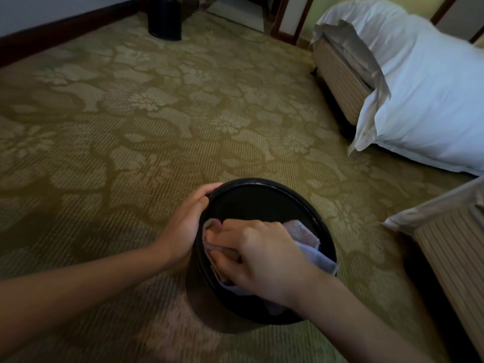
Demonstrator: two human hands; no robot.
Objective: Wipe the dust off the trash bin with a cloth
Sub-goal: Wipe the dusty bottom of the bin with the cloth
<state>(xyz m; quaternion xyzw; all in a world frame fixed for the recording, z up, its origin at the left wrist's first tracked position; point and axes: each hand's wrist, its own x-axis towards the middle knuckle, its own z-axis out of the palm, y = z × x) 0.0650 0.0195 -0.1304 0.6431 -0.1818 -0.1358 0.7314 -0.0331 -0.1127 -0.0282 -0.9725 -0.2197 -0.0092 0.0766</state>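
Observation:
A round black trash bin point(264, 197) stands on the carpet just in front of me, its flat dark top face toward the camera. My left hand point(187, 221) clasps the bin's left rim, fingers curled over the edge. My right hand point(259, 255) presses a pale, crumpled cloth point(311, 244) onto the near part of that top face. The cloth sticks out on both sides of the hand and hangs over the bin's right edge. The bin's lower body is mostly hidden by my arms.
Green patterned carpet point(157, 121) spreads ahead. A second dark bin point(165, 18) stands far back by the wall. A bed with white bedding point(424, 82) fills the right side. Another bed corner point(450, 247) is close at the right.

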